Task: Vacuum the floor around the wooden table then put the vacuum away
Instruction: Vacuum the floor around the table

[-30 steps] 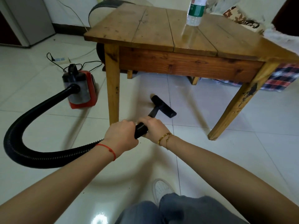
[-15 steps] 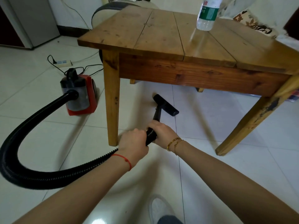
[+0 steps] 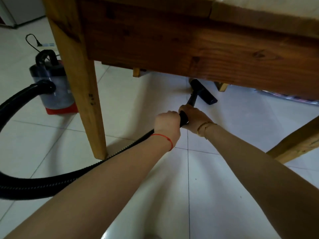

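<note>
On white floor tiles (image 3: 131,104), the wooden table (image 3: 189,49) fills twelve o'clock, the red canister vacuum (image 3: 53,88) sits at nine o'clock, and left hand (image 3: 166,125) and right hand (image 3: 195,118) both clasp the black hose wand (image 3: 183,118), its floor nozzle (image 3: 203,92) under the table.

I see a power strip (image 3: 46,44) on the tile at far left, black plug (image 3: 39,43) in it, cord (image 3: 28,38) looping up beside it. A grey cabinet (image 3: 22,10) stands in the top-left corner. Far right, low under the wood, a strip of plaid cloth (image 3: 291,97), blurred. Can't make out more of it.
</note>
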A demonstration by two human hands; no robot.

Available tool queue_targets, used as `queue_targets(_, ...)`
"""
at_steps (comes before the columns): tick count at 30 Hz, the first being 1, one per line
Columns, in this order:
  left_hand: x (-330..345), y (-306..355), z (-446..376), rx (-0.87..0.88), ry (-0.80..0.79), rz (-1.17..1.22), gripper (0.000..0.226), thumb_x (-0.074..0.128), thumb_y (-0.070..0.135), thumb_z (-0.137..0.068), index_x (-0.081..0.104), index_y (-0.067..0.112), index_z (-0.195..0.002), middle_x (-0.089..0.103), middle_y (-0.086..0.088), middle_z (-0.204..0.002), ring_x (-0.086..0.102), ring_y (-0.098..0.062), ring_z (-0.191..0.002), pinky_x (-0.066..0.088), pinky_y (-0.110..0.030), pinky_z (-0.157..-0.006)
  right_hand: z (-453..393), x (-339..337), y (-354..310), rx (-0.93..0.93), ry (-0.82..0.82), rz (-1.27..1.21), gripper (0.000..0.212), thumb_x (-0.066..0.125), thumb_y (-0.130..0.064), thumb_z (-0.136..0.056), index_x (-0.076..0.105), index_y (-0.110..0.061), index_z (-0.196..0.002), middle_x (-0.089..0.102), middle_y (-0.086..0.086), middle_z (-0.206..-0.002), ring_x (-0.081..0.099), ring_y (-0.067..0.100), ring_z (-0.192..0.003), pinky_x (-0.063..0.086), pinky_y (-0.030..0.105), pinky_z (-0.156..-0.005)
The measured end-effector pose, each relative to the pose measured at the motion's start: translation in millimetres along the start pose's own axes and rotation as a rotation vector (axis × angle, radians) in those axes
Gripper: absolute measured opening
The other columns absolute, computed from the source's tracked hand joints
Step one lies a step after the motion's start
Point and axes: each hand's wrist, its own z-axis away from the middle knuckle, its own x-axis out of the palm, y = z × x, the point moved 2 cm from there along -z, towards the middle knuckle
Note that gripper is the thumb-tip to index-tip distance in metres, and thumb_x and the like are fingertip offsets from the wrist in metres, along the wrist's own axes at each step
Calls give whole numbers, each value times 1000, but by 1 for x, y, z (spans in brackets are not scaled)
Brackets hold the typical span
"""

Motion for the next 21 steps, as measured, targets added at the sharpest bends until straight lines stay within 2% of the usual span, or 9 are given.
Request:
queue_targets(3, 6, 9, -16, 17, 7, -7, 25, 54, 10, -90, 53, 9, -115, 60, -5, -111, 62, -21, -96, 36, -26, -68, -9, 0, 18, -7, 23, 3, 26, 63, -17, -84, 46, -16, -104, 53, 6, -109, 59, 28, -88, 49, 37, -77)
queue_targets(8, 5, 6, -14, 0, 6, -29, 24, 54, 10, -90, 53, 10, -114, 61, -4, -109, 62, -21, -94, 35, -25, -66, -10, 2, 14, -32, 22, -43, 25, 63, -14, -84, 46, -15, -103, 51, 7, -114, 59, 27, -90, 44, 33, -75)
queue_targets(11, -3, -8, -2, -10, 13, -41, 24, 55, 11, -89, 54, 10, -113, 61, -5, -108, 62, -22, -93, 35, -26, -65, -4, 1, -4, -55, 30, -53, 24, 62, -17, -85, 48, -13, -103, 51, 6, -113, 57, 26, -90, 47, 36, -76)
queue_targets(15, -21, -32, 24, -61, -5, -23, 24, 56, 12, -87, 57, 12, -111, 63, -5, -102, 63, -24, -89, 39, -28, -64, 8, -4, -40, -90, 39, -8, 27, 63, -27, -85, 50, -11, -103, 47, 3, -102, 49, 20, -81, 41, 33, -67)
queue_targets(18, -35, -51, 50, -75, -18, -26, 24, 56, 16, -87, 58, 15, -111, 63, -5, -101, 64, -25, -89, 39, -27, -64, 23, -2, -69, -140, 65, 16, 29, 65, -28, -82, 51, -12, -101, 54, 5, -99, 54, 22, -81, 46, 32, -66)
queue_targets(21, -46, -72, 80, -76, -27, -40, 25, 57, 19, -87, 58, 15, -112, 62, -6, -101, 64, -25, -87, 38, -26, -63, 40, 3, -99, -191, 103, 62, 28, 67, -21, -80, 53, -10, -101, 61, 9, -100, 60, 27, -86, 46, 31, -63)
